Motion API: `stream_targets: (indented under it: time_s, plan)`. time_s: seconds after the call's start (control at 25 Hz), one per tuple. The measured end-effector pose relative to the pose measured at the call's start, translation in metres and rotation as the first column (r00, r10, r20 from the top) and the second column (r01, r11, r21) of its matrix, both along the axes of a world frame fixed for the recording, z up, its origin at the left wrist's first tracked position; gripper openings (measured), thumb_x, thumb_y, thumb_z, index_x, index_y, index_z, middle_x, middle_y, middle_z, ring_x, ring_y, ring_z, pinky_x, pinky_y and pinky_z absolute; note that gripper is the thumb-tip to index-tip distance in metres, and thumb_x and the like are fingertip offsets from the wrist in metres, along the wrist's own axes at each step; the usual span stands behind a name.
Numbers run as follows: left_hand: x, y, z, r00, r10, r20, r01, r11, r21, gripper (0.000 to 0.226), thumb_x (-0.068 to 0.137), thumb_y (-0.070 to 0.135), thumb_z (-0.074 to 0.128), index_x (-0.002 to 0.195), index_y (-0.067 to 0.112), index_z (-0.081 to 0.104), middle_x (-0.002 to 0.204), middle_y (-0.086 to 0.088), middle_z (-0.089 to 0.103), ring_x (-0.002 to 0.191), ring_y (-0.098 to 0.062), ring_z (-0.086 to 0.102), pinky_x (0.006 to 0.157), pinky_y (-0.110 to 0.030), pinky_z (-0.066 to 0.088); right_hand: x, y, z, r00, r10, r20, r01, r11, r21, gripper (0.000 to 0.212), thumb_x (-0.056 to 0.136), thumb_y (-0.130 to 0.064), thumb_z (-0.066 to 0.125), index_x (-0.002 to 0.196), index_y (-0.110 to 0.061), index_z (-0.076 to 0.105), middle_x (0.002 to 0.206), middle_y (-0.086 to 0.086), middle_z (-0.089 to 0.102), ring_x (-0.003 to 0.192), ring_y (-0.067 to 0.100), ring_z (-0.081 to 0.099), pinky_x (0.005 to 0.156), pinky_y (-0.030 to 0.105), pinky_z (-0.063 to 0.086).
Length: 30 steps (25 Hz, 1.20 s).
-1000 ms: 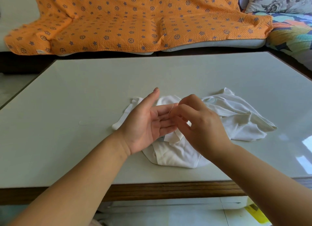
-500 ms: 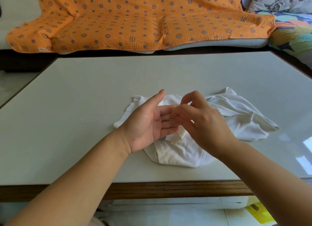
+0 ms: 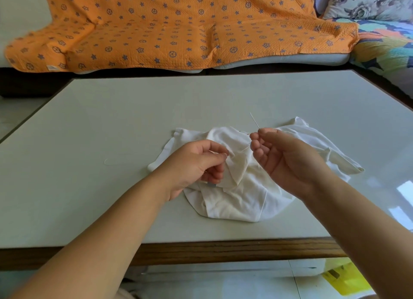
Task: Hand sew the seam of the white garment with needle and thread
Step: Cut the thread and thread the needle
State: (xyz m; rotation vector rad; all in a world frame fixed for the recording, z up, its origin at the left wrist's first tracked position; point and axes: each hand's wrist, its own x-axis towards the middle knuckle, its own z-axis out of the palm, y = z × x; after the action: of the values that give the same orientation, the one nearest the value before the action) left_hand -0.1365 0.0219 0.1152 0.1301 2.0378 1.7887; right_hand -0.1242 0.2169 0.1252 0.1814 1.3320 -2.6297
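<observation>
On the table (image 3: 111, 124) the white garment (image 3: 237, 200) lies crumpled, limp and light; likely best pinched at a fold. Hands apart: left hand (image 3: 194, 166) curls at a raised fold, grip unclear; right hand (image 3: 288, 164) pinches the needle (image 3: 254, 121).

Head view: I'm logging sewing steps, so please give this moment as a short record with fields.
garment: white garment, crumpled on table
left hand: pinches a raised fold of it
right hand: pinches needle, tip pointing up and away
thread: faint, from right hand to fold
stitch state: needle clear of the fabric
</observation>
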Motion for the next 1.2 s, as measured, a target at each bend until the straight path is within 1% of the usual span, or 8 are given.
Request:
stream_targets:
  time_s: [0.28, 0.64, 0.72, 0.84, 0.92, 1.0, 1.08, 1.2]
  plan:
    - [-0.003, -0.013, 0.0, 0.981, -0.194, 0.004, 0.19, 0.956, -0.222, 0.018, 0.097, 0.014, 0.057, 0.099, 0.014, 0.075, 0.067, 0.002, 0.06, 0.06, -0.009, 0.058, 0.061, -0.022, 0.052, -0.005, 0.014, 0.01, 0.993, 0.032, 0.111, -0.009, 0.98, -0.199, 0.026, 0.084, 0.003, 0.052, 0.107, 0.0, 0.062, 0.074, 0.006, 0.062, 0.065, 0.012, 0.069, 0.06, 0.018, 0.056]
    - [-0.015, -0.041, 0.006, 0.952, -0.266, 0.152, 0.306, 0.808, -0.503, 0.024, 0.098, 0.031, 0.054, 0.093, 0.021, 0.075, 0.055, 0.004, 0.047, 0.043, -0.007, 0.038, 0.049, -0.02, 0.037, -0.018, 0.034, 0.005, 0.927, -0.364, 0.09, 0.372, 0.923, -0.097, 0.008, 0.098, -0.001, 0.048, 0.094, -0.005, 0.054, 0.072, 0.006, 0.059, 0.061, 0.016, 0.069, 0.059, 0.02, 0.055]
    - [-0.017, -0.047, 0.008, 0.965, -0.221, 0.14, 0.261, 0.796, -0.545, 0.027, 0.096, 0.037, 0.056, 0.089, 0.021, 0.075, 0.053, 0.004, 0.044, 0.044, -0.009, 0.035, 0.049, -0.02, 0.035, -0.019, 0.04, 0.005, 0.877, -0.477, 0.062, 0.479, 0.877, -0.031, 0.009, 0.099, -0.001, 0.047, 0.095, -0.004, 0.054, 0.075, 0.008, 0.059, 0.061, 0.018, 0.07, 0.062, 0.022, 0.056]
    - [-0.02, -0.053, 0.01, 0.982, -0.148, 0.113, 0.186, 0.739, -0.648, 0.042, 0.092, 0.053, 0.055, 0.079, 0.02, 0.077, 0.053, 0.005, 0.051, 0.046, -0.01, 0.042, 0.053, -0.023, 0.036, -0.016, 0.041, 0.006, 0.833, -0.548, -0.078, 0.542, 0.78, 0.314, 0.015, 0.099, -0.003, 0.044, 0.091, -0.008, 0.056, 0.075, 0.007, 0.059, 0.067, 0.019, 0.07, 0.068, 0.025, 0.058]
    - [-0.023, -0.054, 0.006, 0.997, -0.055, -0.052, -0.003, 0.655, -0.756, 0.047, 0.089, 0.062, 0.054, 0.078, 0.023, 0.077, 0.069, 0.003, 0.068, 0.066, -0.015, 0.062, 0.064, -0.032, 0.047, -0.013, 0.04, 0.006, 0.806, -0.572, -0.155, 0.577, 0.697, 0.425, 0.015, 0.098, -0.004, 0.043, 0.096, -0.01, 0.057, 0.074, 0.006, 0.06, 0.068, 0.019, 0.068, 0.067, 0.025, 0.056]
    - [-0.026, -0.05, -0.002, 0.928, 0.015, -0.372, -0.314, 0.566, -0.762, 0.033, 0.088, 0.056, 0.057, 0.084, 0.028, 0.074, 0.088, 0.005, 0.068, 0.085, -0.019, 0.063, 0.074, -0.035, 0.049, -0.012, 0.042, 0.01, 0.755, -0.631, -0.177, 0.644, 0.664, 0.38, 0.018, 0.096, -0.004, 0.041, 0.104, -0.009, 0.057, 0.072, 0.004, 0.057, 0.064, 0.017, 0.065, 0.062, 0.022, 0.053]
    - [-0.023, -0.036, -0.007, 0.807, 0.008, -0.59, -0.461, 0.632, -0.623, 0.011, 0.089, 0.041, 0.062, 0.091, 0.034, 0.071, 0.097, 0.011, 0.06, 0.086, -0.013, 0.057, 0.074, -0.029, 0.045, -0.011, 0.044, 0.015, 0.713, -0.679, -0.174, 0.697, 0.659, 0.283, 0.02, 0.095, -0.003, 0.04, 0.105, -0.009, 0.056, 0.069, 0.004, 0.054, 0.059, 0.015, 0.06, 0.058, 0.021, 0.049]
    - [-0.021, -0.012, -0.024, 0.789, -0.066, -0.61, -0.376, 0.734, -0.566, 0.017, 0.089, 0.036, 0.066, 0.104, 0.031, 0.071, 0.1, 0.014, 0.058, 0.089, -0.009, 0.055, 0.077, -0.023, 0.042, -0.012, 0.038, 0.012, 0.801, -0.576, -0.162, 0.591, 0.717, 0.37, 0.017, 0.096, -0.004, 0.044, 0.105, -0.007, 0.059, 0.066, 0.004, 0.053, 0.055, 0.014, 0.057, 0.058, 0.024, 0.047]
